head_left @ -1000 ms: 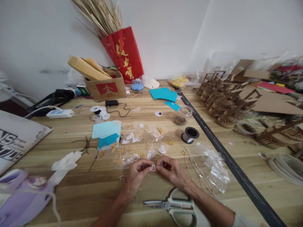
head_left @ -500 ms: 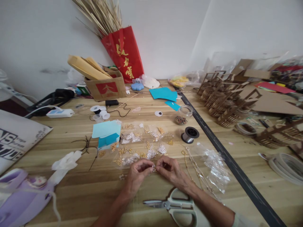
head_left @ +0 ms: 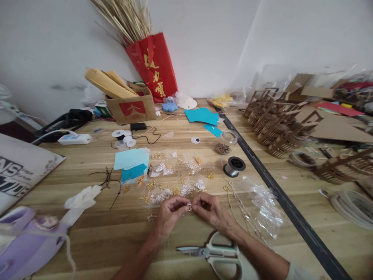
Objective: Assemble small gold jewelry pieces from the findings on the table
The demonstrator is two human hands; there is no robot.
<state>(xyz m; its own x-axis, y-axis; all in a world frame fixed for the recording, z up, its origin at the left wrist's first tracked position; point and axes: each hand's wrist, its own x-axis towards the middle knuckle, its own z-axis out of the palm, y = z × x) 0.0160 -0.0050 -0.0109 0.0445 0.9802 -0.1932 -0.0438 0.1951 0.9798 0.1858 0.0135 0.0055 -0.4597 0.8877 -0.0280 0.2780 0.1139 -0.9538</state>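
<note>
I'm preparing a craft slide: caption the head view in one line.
Left hand and right hand pinch a tiny shiny piece beyond pale-handled scissors.

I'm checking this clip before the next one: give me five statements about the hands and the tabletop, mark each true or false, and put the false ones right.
1. The left hand and right hand come together at a small shiny piece. True.
2. The right hand is gripping the scissors. False: the scissors lie on the table, nearer the wearer than the hands.
3. The spool of silvery wire sits to the left of the dark strip along the table. True.
4. The gold and silver chains lie to the left of the left hand. False: the chains lie to the right of the right hand.
5. Dry stalks stick out of the red bag. True.
</note>
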